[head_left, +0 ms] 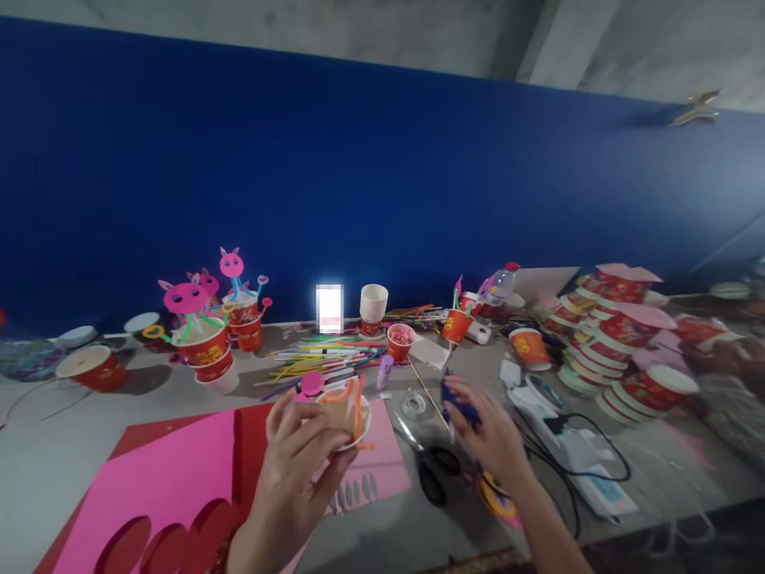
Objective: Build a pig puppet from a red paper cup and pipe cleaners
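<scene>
Left hand [299, 454] grips paper cup [347, 410] with orange pipe cleaner [357, 402]. Right hand [487, 434] pinches blue piece [457, 396] above scissors [427, 466] on tabletop [48, 454].

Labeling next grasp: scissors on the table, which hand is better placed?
Probably right. The right hand hovers beside the scissors, though it seems to pinch a small blue thing. The left hand is busy holding the cup.

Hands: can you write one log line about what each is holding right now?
left hand: holds white paper cup with orange pipe cleaners | right hand: grips small dark-blue object | black-handled scissors: lying between them
</scene>
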Demonstrator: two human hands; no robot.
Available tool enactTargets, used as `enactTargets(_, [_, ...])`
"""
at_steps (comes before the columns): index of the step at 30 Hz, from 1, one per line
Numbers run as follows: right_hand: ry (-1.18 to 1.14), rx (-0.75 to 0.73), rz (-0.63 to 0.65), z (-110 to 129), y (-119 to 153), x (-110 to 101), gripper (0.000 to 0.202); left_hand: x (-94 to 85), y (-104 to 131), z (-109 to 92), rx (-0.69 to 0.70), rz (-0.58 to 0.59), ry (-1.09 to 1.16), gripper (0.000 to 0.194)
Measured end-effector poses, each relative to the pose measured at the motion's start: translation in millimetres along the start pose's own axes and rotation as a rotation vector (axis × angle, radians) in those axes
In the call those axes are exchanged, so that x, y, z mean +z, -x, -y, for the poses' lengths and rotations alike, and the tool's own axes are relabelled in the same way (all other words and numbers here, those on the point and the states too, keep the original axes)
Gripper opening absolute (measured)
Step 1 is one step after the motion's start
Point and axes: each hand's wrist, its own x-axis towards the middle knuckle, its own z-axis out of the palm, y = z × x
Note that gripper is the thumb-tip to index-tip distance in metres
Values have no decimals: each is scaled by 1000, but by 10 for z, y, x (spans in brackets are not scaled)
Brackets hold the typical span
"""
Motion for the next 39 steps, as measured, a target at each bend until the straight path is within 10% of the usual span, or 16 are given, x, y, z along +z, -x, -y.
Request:
enactTargets(7, [477,171,333,-899,240,41,48,74,-7,-36,76,23,23,18])
enactTargets(22, [342,162,358,-1055,245,122,41,55,1,-142,12,29,80,17])
enactTargets(33, [219,156,175,-1068,236,-28,43,65,4,-43,60,39,14,16])
enactTargets(39, [-89,269,-55,-659,147,-376,34,95,-22,-55,33,12,34,13])
